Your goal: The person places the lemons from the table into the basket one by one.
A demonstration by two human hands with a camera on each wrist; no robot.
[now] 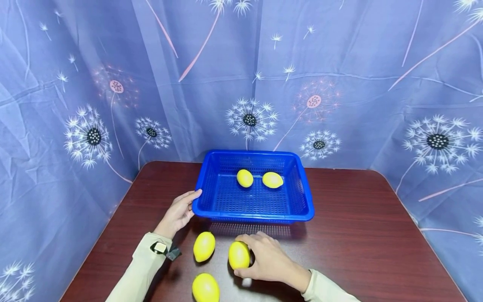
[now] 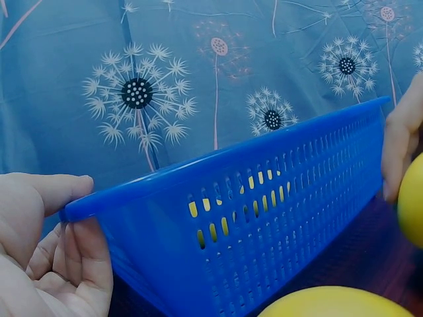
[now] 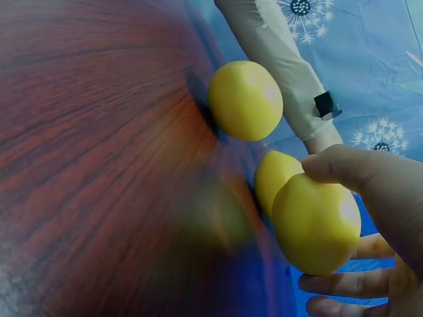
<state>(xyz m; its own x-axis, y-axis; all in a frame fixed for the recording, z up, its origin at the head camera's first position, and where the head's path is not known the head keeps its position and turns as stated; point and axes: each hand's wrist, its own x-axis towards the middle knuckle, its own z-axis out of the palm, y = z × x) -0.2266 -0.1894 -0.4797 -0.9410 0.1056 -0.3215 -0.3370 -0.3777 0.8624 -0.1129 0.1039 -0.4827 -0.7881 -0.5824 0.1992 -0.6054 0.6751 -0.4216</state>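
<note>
A blue plastic basket (image 1: 250, 218) with slotted walls stands at the back middle of the table, and two lemons (image 1: 245, 178) lie inside it. At its left front corner, my left hand (image 1: 180, 213) pinches the rim, thumb on top and fingers curled below, as the left wrist view shows. In front of the basket, my right hand (image 1: 269, 259) holds a yellow lemon (image 3: 317, 221) between thumb and fingers, with the tabletop close beneath. Left of that hand, one loose lemon (image 1: 204, 246) rests on the table; another lemon (image 1: 205, 288) lies nearer the front edge.
The dark red-brown wooden table (image 1: 362, 235) has rounded back corners. A blue curtain (image 1: 286, 46) with dandelion prints hangs behind it and along both sides. A small dark device (image 1: 162, 248) is strapped to the left wrist.
</note>
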